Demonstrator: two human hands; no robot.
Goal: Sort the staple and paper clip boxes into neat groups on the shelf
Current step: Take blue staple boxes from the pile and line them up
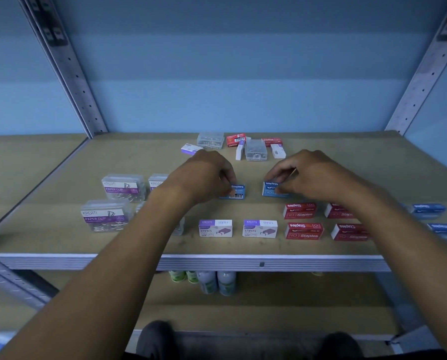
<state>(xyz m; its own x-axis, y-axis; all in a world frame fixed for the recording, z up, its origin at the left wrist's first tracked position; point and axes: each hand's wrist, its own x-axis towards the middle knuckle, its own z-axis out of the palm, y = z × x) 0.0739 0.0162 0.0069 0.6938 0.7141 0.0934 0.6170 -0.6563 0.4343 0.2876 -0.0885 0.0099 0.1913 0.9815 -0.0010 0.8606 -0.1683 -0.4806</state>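
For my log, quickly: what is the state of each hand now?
Left hand: grip closed on a small blue cardboard staples box with barcode.
Right hand: grip closed on a second small blue cardboard staples box.

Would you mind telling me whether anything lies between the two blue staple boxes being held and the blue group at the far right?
Yes. The red staple boxes sit between the held blue boxes and the blue group, so lifting over them seems wise.

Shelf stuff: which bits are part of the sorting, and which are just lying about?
Job:
blue boxes, one in each hand
red boxes
white boxes
clip boxes
unsorted pile at the back

Just there:
bottles on the lower shelf
shelf posts
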